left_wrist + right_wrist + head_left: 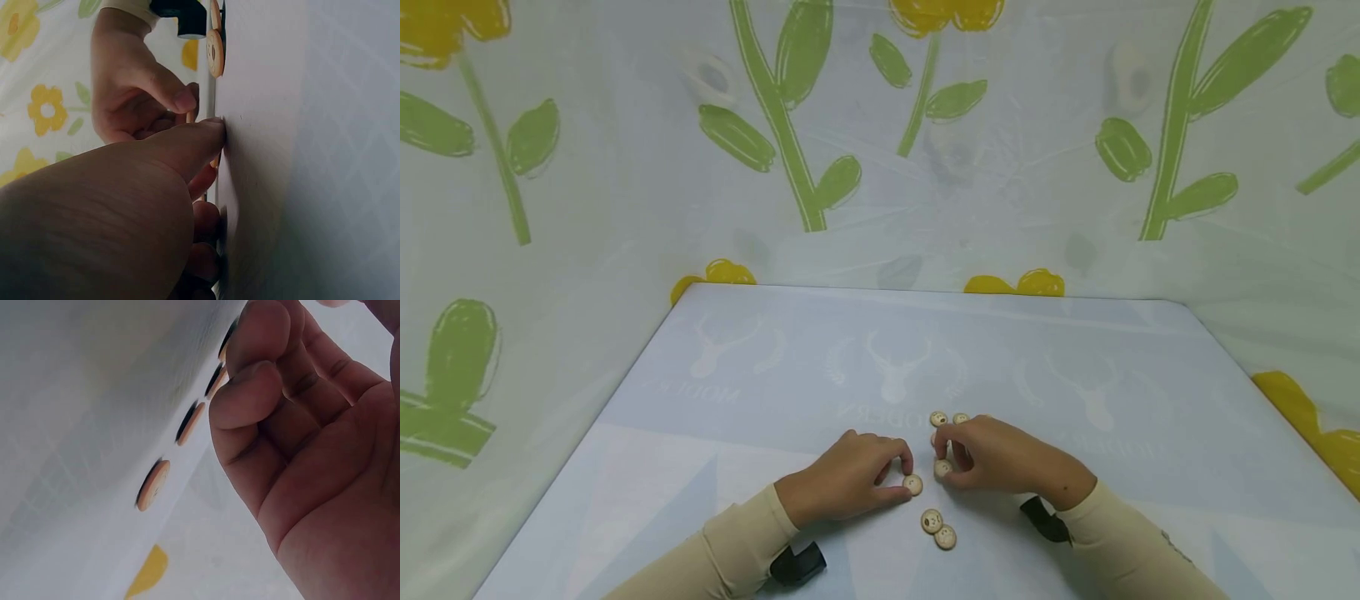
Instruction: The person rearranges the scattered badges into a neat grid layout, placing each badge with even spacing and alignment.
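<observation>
Small round wooden discs with dark face-like markings lie on the table. My left hand pinches one wooden disc by its edges between thumb and forefinger, low at the tabletop. Just to the right, my right hand holds another wooden disc between thumb and fingertip; in the left wrist view its edge shows at the thumb. Beyond the right hand lie more discs, including a disc and a neighbour, others partly hidden by the fingers. In the right wrist view several stand in a row, the nearest disc apart.
Nearer me, two discs touch or overlap: one disc and a second disc. The pale table has printed deer heads and triangles. A flower-patterned cloth hangs behind and beside it. Black wrist straps sit below both wrists.
</observation>
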{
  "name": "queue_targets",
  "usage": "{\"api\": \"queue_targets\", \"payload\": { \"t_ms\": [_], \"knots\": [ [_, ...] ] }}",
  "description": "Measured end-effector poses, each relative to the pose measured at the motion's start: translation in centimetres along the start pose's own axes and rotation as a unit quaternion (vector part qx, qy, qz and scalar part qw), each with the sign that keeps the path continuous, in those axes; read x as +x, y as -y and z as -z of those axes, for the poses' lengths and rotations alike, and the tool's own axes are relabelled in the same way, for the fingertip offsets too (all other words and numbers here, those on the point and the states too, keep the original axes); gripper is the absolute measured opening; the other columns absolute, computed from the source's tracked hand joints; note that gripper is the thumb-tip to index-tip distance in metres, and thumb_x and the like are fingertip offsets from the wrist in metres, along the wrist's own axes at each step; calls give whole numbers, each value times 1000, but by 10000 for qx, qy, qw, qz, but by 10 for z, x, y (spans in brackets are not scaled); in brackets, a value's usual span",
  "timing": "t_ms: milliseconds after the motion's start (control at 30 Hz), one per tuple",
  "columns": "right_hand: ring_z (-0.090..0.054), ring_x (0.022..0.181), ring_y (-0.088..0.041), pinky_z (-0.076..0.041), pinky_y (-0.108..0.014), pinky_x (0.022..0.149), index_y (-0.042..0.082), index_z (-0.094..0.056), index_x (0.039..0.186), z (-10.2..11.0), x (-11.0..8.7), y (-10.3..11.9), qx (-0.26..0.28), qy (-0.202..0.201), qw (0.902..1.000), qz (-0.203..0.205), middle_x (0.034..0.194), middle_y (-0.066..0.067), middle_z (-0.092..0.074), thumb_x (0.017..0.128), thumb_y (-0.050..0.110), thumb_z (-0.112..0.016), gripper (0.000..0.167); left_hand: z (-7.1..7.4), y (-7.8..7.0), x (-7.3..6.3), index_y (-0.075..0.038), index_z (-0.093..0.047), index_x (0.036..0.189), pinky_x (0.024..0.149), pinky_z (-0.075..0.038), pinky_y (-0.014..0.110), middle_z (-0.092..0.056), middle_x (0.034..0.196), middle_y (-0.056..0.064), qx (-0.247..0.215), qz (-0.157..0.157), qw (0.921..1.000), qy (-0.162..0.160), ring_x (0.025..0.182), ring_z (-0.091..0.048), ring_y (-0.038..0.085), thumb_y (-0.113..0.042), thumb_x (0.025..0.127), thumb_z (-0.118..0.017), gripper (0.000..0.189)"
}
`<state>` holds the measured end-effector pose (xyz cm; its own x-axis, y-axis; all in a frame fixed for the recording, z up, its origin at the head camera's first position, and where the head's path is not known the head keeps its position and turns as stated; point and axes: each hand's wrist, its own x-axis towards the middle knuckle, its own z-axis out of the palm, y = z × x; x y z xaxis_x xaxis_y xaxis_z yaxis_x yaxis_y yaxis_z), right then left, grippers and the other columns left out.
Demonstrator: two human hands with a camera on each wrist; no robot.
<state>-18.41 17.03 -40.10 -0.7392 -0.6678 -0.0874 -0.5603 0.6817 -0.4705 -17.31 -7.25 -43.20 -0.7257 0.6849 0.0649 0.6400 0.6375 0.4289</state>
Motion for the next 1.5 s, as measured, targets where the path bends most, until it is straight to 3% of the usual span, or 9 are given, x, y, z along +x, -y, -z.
{"api": "queue_targets", "payload": {
  "t_ms": [1500],
  "knots": [
    [-48,60,-3,-42,-21,55,21,-63,96,11,-4,-25,-44,-345,9968,-725,67,10,-52,87,19,-77,17,-1,0,1,-28,-65,100,66,-33,24,-44,60,-16,-5,88,9999,92,57,-40,-1,-42,89,-74,20]
  ]
}}
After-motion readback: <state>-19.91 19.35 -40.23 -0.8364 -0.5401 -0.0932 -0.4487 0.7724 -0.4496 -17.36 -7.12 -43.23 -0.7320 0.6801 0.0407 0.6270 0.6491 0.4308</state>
